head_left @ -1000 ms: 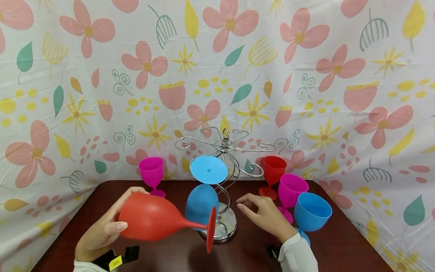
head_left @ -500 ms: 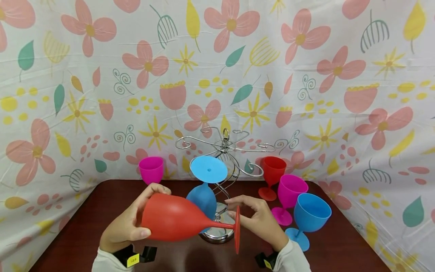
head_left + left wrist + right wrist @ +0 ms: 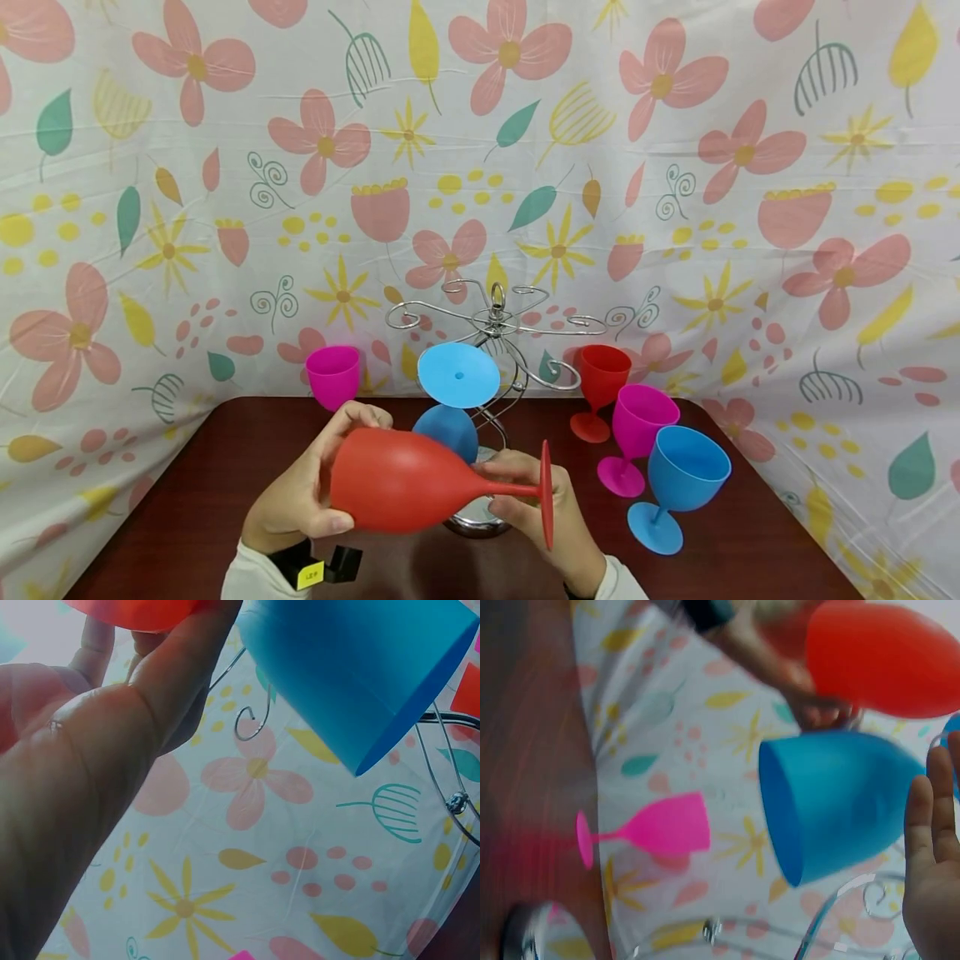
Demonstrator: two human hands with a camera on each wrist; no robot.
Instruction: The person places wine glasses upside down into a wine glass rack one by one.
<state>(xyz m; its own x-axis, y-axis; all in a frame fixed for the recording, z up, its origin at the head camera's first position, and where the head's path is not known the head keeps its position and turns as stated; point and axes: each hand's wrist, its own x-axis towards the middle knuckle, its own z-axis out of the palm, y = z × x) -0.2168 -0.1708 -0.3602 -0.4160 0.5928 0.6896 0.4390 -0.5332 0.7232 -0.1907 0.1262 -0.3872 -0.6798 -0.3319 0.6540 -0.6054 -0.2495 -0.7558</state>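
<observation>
A red plastic goblet (image 3: pixel 405 479) lies sideways in the air, held between both hands. My left hand (image 3: pixel 300 492) grips its bowl near the rim, at the left. At the other end, my right hand (image 3: pixel 543 508) has its thumb and fingers about the stem, close to the foot. Just behind, a blue goblet (image 3: pixel 459 375) hangs upside down on the silver wire rack (image 3: pixel 495 321). The hanging blue bowl (image 3: pixel 352 667) shows mouth-down in the left wrist view. In the right wrist view, the red bowl (image 3: pixel 885 664) is beside the left hand's fingers.
At the right stand a red goblet (image 3: pixel 603 375), a magenta goblet (image 3: pixel 643 421) and a blue goblet (image 3: pixel 688 468). Another magenta goblet (image 3: pixel 333 377) stands at the back left of the dark table (image 3: pixel 195 492). A flowered cloth (image 3: pixel 480 150) hangs behind.
My left hand has carried the red goblet rightward, in front of the rack. My right hand has come down and inward from the rack's right side to the goblet's stem.
</observation>
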